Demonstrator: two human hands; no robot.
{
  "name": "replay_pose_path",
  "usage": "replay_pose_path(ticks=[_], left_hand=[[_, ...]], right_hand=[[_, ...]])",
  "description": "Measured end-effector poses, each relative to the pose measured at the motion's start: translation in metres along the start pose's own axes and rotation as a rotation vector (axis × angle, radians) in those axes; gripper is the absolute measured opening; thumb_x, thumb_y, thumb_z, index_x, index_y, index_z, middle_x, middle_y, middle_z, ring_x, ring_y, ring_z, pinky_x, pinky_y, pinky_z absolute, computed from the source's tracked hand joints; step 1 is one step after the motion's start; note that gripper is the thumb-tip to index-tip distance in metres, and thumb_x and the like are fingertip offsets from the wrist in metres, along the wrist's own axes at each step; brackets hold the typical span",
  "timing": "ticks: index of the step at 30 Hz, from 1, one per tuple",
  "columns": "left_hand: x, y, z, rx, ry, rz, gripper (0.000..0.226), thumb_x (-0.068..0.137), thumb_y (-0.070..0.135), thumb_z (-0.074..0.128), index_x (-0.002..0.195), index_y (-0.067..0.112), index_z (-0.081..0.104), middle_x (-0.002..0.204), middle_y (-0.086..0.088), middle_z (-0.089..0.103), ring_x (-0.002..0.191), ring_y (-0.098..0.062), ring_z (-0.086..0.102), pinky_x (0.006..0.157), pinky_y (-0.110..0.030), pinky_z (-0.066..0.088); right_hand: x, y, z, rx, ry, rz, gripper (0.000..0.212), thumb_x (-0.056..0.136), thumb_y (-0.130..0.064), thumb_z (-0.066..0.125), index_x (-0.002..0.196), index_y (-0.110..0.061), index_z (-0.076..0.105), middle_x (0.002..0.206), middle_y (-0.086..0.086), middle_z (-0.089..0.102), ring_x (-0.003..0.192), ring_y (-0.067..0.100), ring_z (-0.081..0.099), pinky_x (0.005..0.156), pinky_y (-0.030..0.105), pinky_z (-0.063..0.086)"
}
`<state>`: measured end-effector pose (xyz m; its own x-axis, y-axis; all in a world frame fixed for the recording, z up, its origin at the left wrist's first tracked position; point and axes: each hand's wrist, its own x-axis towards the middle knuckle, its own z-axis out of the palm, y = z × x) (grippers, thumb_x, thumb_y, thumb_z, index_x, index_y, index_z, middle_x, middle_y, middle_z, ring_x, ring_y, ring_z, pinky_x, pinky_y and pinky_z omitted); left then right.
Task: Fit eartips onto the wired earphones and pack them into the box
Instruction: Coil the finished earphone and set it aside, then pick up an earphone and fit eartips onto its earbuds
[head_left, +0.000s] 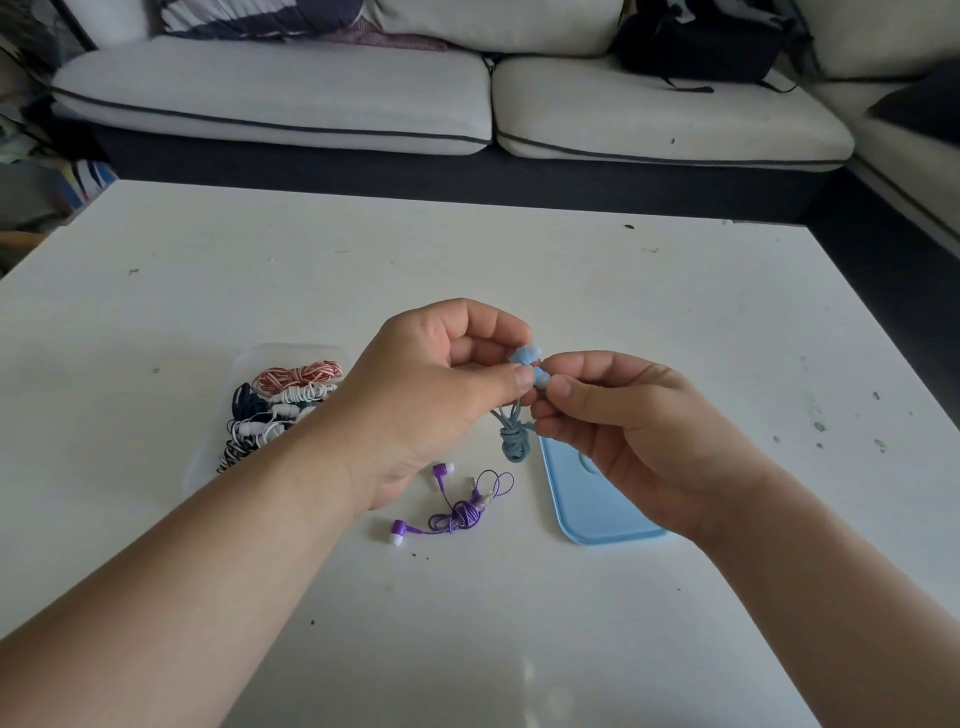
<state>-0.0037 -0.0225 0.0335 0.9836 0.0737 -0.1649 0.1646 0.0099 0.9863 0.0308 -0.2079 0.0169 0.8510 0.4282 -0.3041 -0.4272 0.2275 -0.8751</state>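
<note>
Left hand (441, 384) and right hand (623, 421) pinch the 2 buds of light-blue wired earphones (525, 357); open white tabletop (571, 270) reaches the far edge.

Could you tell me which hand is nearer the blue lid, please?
Right. The right hand is above the blue lid, hiding its far end; the left hand is off to its left.

white table (519, 270) — pale sofa (270, 93) behind, black bag (696, 47) on it

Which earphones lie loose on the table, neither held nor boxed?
The purple wired earphones, on the white table. The light blue pair is pinched by the left hand and right hand; other bundles sit in the clear plastic box.
</note>
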Motion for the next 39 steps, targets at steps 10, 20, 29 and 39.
replay_pose_path(ticks=[10,20,29,39], left_hand=[[0.004,-0.012,-0.004,0.278,0.026,0.01,0.026,0.083,0.005,0.082,0.102,0.023,0.075,0.092,0.001,0.079,0.083,-0.014,0.077,0.086,-0.032,0.063],[0.02,-0.066,-0.012,0.963,-0.03,-0.065,0.022,0.087,0.008,0.063,0.094,0.026,0.072,0.089,0.01,0.07,0.085,-0.015,0.068,0.076,-0.029,0.057],[0.024,-0.072,-0.013,1.048,-0.038,-0.073,0.023,0.095,0.017,0.058,0.114,0.022,0.071,0.109,-0.002,0.071,0.1,-0.025,0.068,0.09,-0.037,0.056],[-0.004,-0.061,-0.024,1.033,-0.09,0.018,0.029,0.099,0.025,0.061,0.128,0.024,0.067,0.126,0.004,0.067,0.113,-0.015,0.064,0.09,-0.026,0.049]], right_hand=[[0.012,0.009,-0.009,-0.049,0.023,0.105,0.019,0.087,0.007,0.066,0.105,0.008,0.072,0.092,0.023,0.074,0.078,0.026,0.073,0.071,0.03,0.062],[0.039,0.031,-0.035,-0.915,0.551,-0.088,0.02,0.094,-0.01,0.057,0.099,-0.019,0.074,0.085,0.0,0.072,0.068,0.018,0.065,0.057,0.028,0.051],[0.066,0.059,-0.064,-1.171,0.505,-0.041,0.033,0.094,-0.014,0.063,0.126,-0.012,0.067,0.109,0.006,0.068,0.073,0.019,0.063,0.069,0.027,0.049],[0.071,0.047,-0.029,-0.836,0.516,-0.141,0.012,0.089,-0.022,0.07,0.08,-0.017,0.076,0.068,-0.001,0.071,0.054,0.012,0.058,0.052,0.024,0.046]])
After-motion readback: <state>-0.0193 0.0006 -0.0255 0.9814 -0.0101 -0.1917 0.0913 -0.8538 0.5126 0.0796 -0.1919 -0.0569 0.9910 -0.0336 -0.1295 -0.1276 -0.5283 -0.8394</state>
